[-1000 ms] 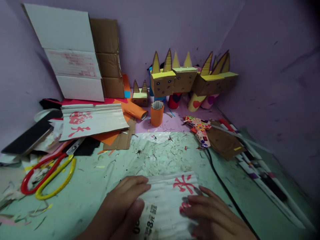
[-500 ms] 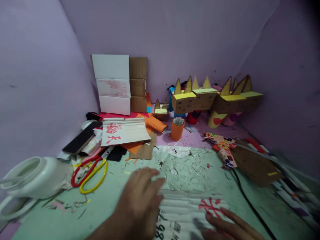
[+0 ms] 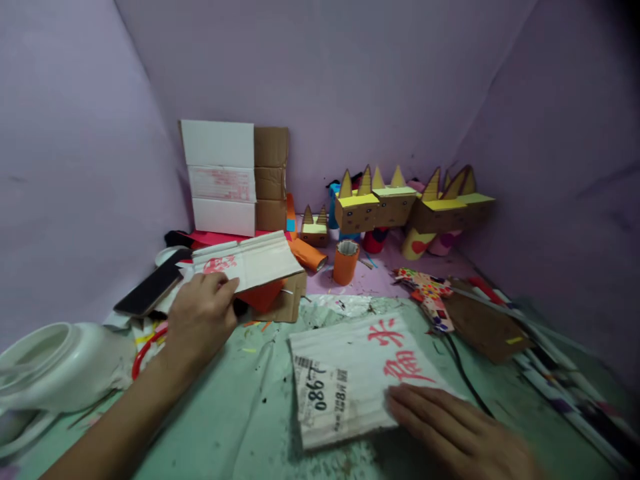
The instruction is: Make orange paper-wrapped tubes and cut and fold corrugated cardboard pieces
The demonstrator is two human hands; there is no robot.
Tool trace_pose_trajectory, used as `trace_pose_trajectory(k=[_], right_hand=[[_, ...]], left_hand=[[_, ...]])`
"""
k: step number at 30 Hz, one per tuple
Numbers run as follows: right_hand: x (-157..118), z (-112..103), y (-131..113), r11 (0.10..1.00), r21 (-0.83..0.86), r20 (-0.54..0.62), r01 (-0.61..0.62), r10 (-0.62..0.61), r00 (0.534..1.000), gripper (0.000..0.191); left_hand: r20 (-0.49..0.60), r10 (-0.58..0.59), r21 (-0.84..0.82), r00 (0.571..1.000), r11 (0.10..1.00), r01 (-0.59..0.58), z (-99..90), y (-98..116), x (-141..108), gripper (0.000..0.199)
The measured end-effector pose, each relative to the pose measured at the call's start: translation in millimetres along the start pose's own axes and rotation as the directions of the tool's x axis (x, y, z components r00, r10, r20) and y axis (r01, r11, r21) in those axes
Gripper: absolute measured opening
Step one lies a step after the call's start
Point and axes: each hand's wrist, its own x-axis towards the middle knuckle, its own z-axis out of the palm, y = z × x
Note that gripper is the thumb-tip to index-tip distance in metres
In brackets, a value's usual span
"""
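Observation:
My left hand has its fingers closed on the near edge of a white corrugated cardboard piece with red print. That piece is tilted, its near right edge raised over orange paper and brown cardboard. In front of me a second white cardboard piece, with red characters and black writing, lies on the green table cover. My right hand rests on its near right corner, fingers stretched out flat. The red scissor handle shows beside my left forearm, which hides the rest.
Orange tubes and cardboard animal heads on coloured tubes stand at the back. A white jug is at left. At right lie a flower-patterned glue gun with a black cord and several pens.
My left hand has moved left and away from me to the rear cardboard, which is now tilted up. The front cardboard piece has moved away from me and turned, with my right hand on it.

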Motion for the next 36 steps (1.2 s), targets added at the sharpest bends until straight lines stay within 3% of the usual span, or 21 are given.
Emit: trace_pose_trajectory(k=[2,5,9,12,16,19,23,27,32,36], right_hand=[[7,13,-9,0.996,0.046,-0.094,-0.077,0.081,0.992,0.043],[13,24,-27,0.980,0.132,-0.239,-0.146,0.175,0.955,0.037],[11,16,-38,0.973,0.146,-0.213,-0.178,0.207,0.955,0.026],[0,8,-39,0.964,0.163,-0.202,-0.209,0.240,0.950,0.024],[-13,0,-36,0.932,0.163,-0.232,-0.324,0.355,0.906,0.015],[-14,-8,-28,0.909,0.146,-0.099,-0.389,0.405,0.909,0.018],[-9,-9,-13,0.917,0.246,0.096,-0.315,0.300,0.949,0.024],[-9,0,-4,0.932,0.266,0.105,-0.247,0.227,0.968,0.023],[-15,3,-5,0.956,0.247,0.030,-0.158,0.156,0.987,0.028],[-9,-13,-8,0.930,0.284,0.115,-0.234,0.209,0.971,0.019]], left_hand=[[-0.135,0.060,-0.145,0.989,0.986,-0.080,-20.0,15,-16,0.026],[-0.176,0.206,-0.294,0.963,0.922,-0.251,-38.3,52,-44,0.034],[-0.087,0.335,-0.372,0.938,0.863,-0.343,-31.7,100,-77,0.046],[-0.067,0.393,-0.370,0.917,0.844,-0.389,-20.4,118,-87,0.046],[-0.035,0.395,-0.419,0.918,0.828,-0.372,-19.0,129,-88,0.042],[-0.009,0.329,-0.463,0.944,0.835,-0.296,-25.6,137,-87,0.041],[0.002,0.354,-0.426,0.935,0.846,-0.319,-32.4,143,-86,0.039],[-0.035,0.410,-0.393,0.911,0.833,-0.390,-31.6,140,-85,0.040],[-0.202,0.389,-0.345,0.899,0.831,-0.437,-22.8,141,-94,0.042],[-0.217,0.326,-0.352,0.920,0.853,-0.386,-16.0,144,-106,0.043]])
